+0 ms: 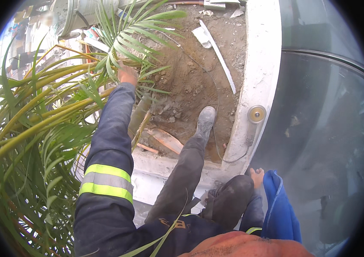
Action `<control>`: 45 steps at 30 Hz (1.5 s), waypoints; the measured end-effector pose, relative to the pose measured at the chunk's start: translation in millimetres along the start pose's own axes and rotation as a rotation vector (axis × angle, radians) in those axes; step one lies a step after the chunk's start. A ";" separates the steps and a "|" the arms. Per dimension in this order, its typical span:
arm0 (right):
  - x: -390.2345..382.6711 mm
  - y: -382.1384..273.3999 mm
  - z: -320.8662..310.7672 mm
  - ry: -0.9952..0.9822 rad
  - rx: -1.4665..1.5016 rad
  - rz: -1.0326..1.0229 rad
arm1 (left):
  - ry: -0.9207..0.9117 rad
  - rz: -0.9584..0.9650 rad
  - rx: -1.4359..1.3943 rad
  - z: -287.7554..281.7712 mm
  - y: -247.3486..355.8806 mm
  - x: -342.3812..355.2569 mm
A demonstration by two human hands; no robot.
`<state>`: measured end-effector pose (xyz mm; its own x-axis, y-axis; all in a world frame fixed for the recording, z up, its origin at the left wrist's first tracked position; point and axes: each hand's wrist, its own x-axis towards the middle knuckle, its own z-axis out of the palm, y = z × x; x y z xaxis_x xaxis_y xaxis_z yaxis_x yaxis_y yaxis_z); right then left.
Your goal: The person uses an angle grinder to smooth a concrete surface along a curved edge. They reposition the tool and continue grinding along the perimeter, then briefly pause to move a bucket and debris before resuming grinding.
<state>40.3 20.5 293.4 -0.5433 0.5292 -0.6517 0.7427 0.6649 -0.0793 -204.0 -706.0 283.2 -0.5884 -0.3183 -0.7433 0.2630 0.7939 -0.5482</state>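
Observation:
My left hand (127, 73), at the end of an outstretched dark sleeve, is closed around part of a palm plant (68, 83), among its green leaflets and yellow-green stems. The exact stem in its grip is partly hidden by leaves. Just below this hand rises a thick greenish trunk (139, 113). My right hand (257, 177) is low beside my bent knee, near the white ledge (257, 77), its fingers curled. What it holds, if anything, I cannot make out. A blue cloth (278, 205) hangs right next to it.
One shoe (206, 122) stands on the dug soil (182, 81) inside the white-edged planter. A thin cable (216, 85), a white strip (218, 58) and a broken wooden piece (164, 139) lie there. A round light fitting (257, 114) sits on the ledge, beside a dark glass surface (319, 128).

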 end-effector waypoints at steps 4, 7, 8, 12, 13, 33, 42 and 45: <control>-48.5 4.5 -39.4 -0.031 0.006 0.111 | 0.035 0.048 -0.056 33.1 -7.7 8.7; -74.3 -16.6 -62.2 -0.106 0.012 0.115 | 0.241 0.005 -0.096 42.1 -4.0 -0.2; -77.3 -29.9 -68.7 -0.140 0.015 0.100 | 0.323 0.008 -0.146 49.7 -3.3 1.5; -80.4 -98.3 -84.8 -0.288 0.008 0.006 | 0.425 0.090 -0.147 105.4 2.2 31.1; -80.9 -116.0 -88.3 -0.324 0.003 -0.018 | 0.411 0.109 -0.186 100.8 9.9 32.1; 72.8 -466.1 -169.0 -0.864 -0.243 -0.530 | -0.392 -0.764 -1.855 -9.8 -67.5 40.9; 106.5 -534.2 -164.3 -0.720 -0.261 -0.383 | -0.197 -1.178 -2.607 -53.7 -87.3 125.9; 124.1 -569.8 -145.6 -0.626 -0.257 -0.333 | -0.095 -1.284 -2.714 -50.2 -116.4 159.6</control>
<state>-507.3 -215.9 367.5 -0.3419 -0.0685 -0.9372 0.4221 0.8799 -0.2183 -366.9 -823.3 247.7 0.2176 -0.6041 -0.7666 -0.4023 -0.7712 0.4934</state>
